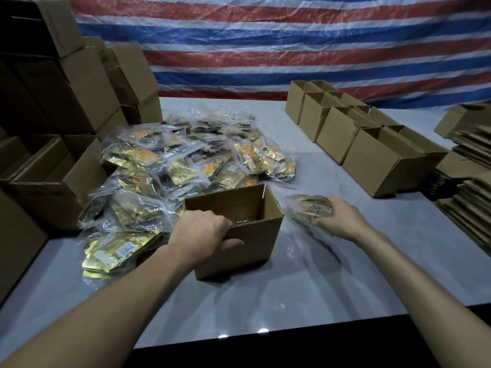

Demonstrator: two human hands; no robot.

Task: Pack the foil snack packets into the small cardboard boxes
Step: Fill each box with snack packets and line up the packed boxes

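A small open cardboard box stands on the white table in front of me. My left hand grips its near rim, fingers inside and thumb on the outer wall. The part of its inside that shows looks empty. Just right of the box, my right hand holds a blurred foil snack packet a little above the table. A large heap of gold foil snack packets in clear bags lies behind and left of the box.
Several open small boxes stand in rows at the right. Flattened cardboard stacks lie at the far right. Big cartons are stacked along the left. A striped tarp hangs behind the table.
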